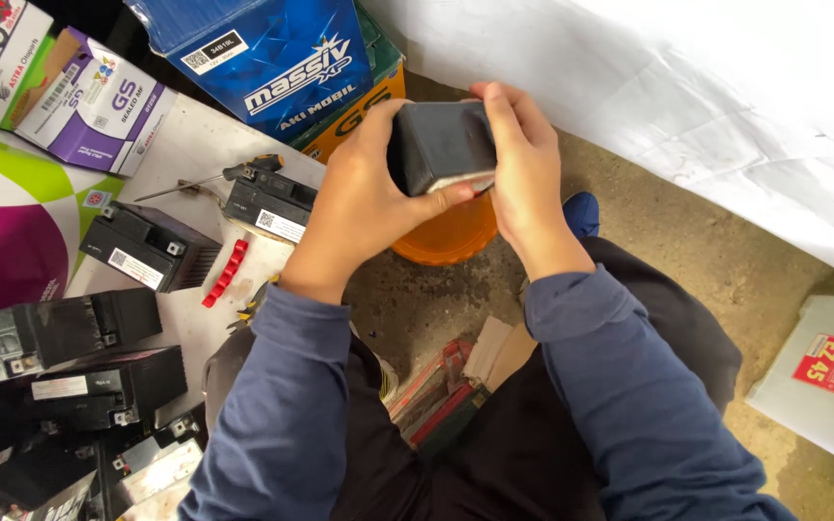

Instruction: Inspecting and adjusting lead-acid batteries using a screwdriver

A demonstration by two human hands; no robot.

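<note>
Both my hands grip one small black battery (439,145), held tilted over an orange round container (446,236) on the ground. My left hand (364,198) wraps its near side, thumb along the lower edge. On the battery's right end sits my right hand (523,169), fingers curled over the top. My dark blue sleeves reach in from below.
Several black batteries (147,246) lie on a white board at the left, with a red cap strip (226,273) and a screwdriver (207,178). Blue and purple cartons (272,58) stand behind. A white sheet (707,96) covers the right; a grey plastic case (813,376) sits lower right.
</note>
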